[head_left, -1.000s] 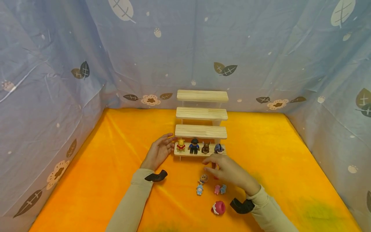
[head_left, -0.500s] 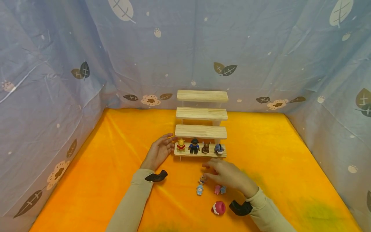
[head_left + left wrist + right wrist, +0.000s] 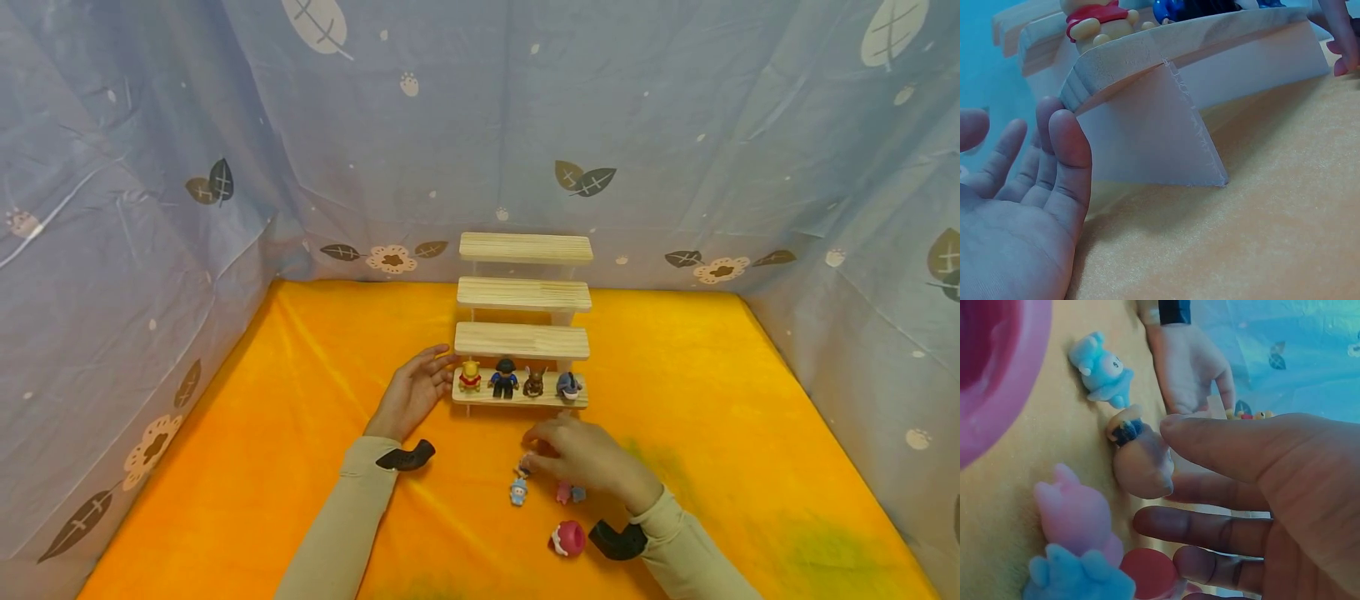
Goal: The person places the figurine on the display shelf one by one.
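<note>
At the left, a person's sleeved arm crosses the orange cloth point(image 3: 247, 433) from its front edge, a black wrist piece point(image 3: 406, 456) at the cuff. The left hand point(image 3: 411, 393) lies palm inward, fingers loosely extended and slightly apart, the tips at the left end of the lowest board of a wooden stand point(image 3: 522, 340); whether they touch it cannot be told. The stand has four stepped boards and rises near the back edge of the cloth, before a pale blue printed curtain point(image 3: 450, 125). Along its lowest board, starting at the left end, sit a yellow bear point(image 3: 470, 377) in red, a dark-haired figure point(image 3: 504, 380) in blue and black, a brown long-eared animal point(image 3: 534, 382) and, at the right end, a blue-grey donkey point(image 3: 568, 386). Between the board's front edge and the front edge of the cloth lie a light blue figure point(image 3: 518, 492) and, just behind it, a tan figure point(image 3: 1142, 465). Next come a red piece point(image 3: 1149, 573) partly hidden by fingers, a pink figure point(image 3: 563, 493), a crimson pot point(image 3: 567, 539) closer to the cloth's front edge, and a blue figure point(image 3: 578, 494). The right hand point(image 3: 600, 460) spreads over this group, thumb and fingers apart about the tan figure; contact is unclear.
</note>
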Motion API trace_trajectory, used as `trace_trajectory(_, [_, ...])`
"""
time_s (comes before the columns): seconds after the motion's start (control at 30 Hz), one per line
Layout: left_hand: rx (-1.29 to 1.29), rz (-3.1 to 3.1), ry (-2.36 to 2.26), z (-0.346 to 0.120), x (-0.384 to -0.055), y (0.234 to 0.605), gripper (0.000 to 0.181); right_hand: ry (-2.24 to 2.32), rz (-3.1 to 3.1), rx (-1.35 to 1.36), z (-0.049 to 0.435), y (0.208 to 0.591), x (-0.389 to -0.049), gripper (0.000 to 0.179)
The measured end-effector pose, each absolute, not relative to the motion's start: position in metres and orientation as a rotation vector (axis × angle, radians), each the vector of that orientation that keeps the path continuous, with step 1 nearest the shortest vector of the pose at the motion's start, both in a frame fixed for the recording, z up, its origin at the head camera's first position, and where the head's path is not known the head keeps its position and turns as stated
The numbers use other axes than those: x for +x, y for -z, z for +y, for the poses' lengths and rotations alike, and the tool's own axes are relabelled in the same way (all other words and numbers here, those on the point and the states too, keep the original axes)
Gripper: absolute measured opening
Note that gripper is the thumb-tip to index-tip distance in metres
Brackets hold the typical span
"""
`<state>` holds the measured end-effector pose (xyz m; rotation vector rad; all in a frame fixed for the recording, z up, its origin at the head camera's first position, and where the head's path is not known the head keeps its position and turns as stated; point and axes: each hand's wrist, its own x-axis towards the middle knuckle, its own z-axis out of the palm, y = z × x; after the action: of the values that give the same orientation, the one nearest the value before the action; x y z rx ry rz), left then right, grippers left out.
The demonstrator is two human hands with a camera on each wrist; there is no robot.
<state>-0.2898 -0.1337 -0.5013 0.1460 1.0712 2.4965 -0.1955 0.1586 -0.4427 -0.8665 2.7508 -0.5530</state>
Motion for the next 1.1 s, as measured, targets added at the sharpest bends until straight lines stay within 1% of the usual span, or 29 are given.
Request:
trace_trajectory(0.23, [0.110,1.080,-2.497,-0.1325,-0.2899,0.5016,0.050,0.485,2.786,-0.882,0.1576,0.4442,-0.1945,0.022])
trace_trajectory(0.37, [0.096,1.082,-2.497,-0.1317,-0.2903,0.5005,0.037,0.479,2.791,-0.877,0.1569,0.4447,-0.1945,0.019])
trace_trajectory(0.47, [0.098,1.081,-2.497,-0.1317,-0.2905,0.4994,0.031,0.479,2.795,-0.880,0.1563,0.4447,-0.1943,0.016])
trace_trajectory(0.8, [0.074,1.077,-2.500,-0.1322,-0.2881,0.5004,0.047,0.488,2.801,-0.985,0.1557,0.4476,-0.1915,0.015])
trace_trajectory(1.0, [0.093,1.094,-2.497,-0.1317,-0.2881,0.5004,0.047,0.563,2.778,-1.046,0.1561,0.4486,-0.1898,0.010])
trace_trajectory(1.1, [0.103,1.095,-2.501,-0.1316,-0.2891,0.5004,0.045,0.619,2.744,-1.028,0.1564,0.4478,-0.1897,0.011])
